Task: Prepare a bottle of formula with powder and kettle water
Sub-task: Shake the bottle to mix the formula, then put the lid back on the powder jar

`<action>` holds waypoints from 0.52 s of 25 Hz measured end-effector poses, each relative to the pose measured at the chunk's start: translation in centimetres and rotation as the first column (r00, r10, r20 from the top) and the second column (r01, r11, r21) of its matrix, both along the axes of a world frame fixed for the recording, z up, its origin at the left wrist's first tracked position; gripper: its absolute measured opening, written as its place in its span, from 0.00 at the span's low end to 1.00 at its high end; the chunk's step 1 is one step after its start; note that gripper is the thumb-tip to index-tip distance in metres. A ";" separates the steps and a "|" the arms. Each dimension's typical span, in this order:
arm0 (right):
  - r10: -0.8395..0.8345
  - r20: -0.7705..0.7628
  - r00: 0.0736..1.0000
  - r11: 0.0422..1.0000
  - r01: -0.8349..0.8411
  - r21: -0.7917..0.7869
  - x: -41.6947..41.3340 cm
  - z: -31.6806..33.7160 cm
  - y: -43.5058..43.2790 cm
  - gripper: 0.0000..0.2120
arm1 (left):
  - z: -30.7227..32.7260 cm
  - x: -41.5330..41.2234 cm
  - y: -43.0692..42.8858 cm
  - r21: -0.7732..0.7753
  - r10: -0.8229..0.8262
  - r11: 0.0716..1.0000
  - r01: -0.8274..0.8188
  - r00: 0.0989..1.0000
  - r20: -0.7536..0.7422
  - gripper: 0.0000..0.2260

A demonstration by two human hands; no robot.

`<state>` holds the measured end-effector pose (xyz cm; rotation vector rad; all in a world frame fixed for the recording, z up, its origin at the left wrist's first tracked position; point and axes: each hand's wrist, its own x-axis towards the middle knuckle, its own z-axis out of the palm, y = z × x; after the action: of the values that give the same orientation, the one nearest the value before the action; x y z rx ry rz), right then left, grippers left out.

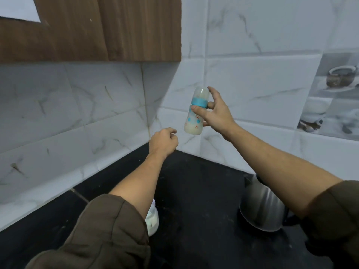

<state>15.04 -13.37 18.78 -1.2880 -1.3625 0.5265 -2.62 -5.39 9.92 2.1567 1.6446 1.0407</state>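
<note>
While my right hand (215,111) holds the milky bottle (194,117) by its waist above the counter (194,191), left hand (163,141) loosely curled, empty, I judge it light, slick plastic, safest gripped under the collar (199,101).

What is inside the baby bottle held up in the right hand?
Milky white liquid fills the lower part of the baby bottle in the right hand. A teat shows faintly under the clear cap. Thumb and printed wall obscure the exact level.
</note>
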 end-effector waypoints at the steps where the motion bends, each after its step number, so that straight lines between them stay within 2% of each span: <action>1: -0.044 0.014 0.999 0.999 0.044 -0.016 0.1 -0.9 -0.3 0.40 | -0.4 0.5 -0.4 -0.010 -0.035 0.999 0.035 0.999 0.020 0.18; 9: -0.259 0.153 0.954 0.940 0.285 -0.189 1.7 -8.5 -3.3 0.29 | -5.3 4.2 -4.1 -0.094 -0.324 0.938 0.332 0.941 0.094 0.18; 13: -0.309 0.255 0.916 0.892 0.372 -0.256 2.8 -11.9 -5.4 0.30 | -7.8 5.9 -7.2 -0.167 -0.428 0.880 0.446 0.894 0.132 0.21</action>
<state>17.88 -18.74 6.89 -1.8360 -1.2122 0.3673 3.25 -12.54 2.16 2.1678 1.0852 0.7921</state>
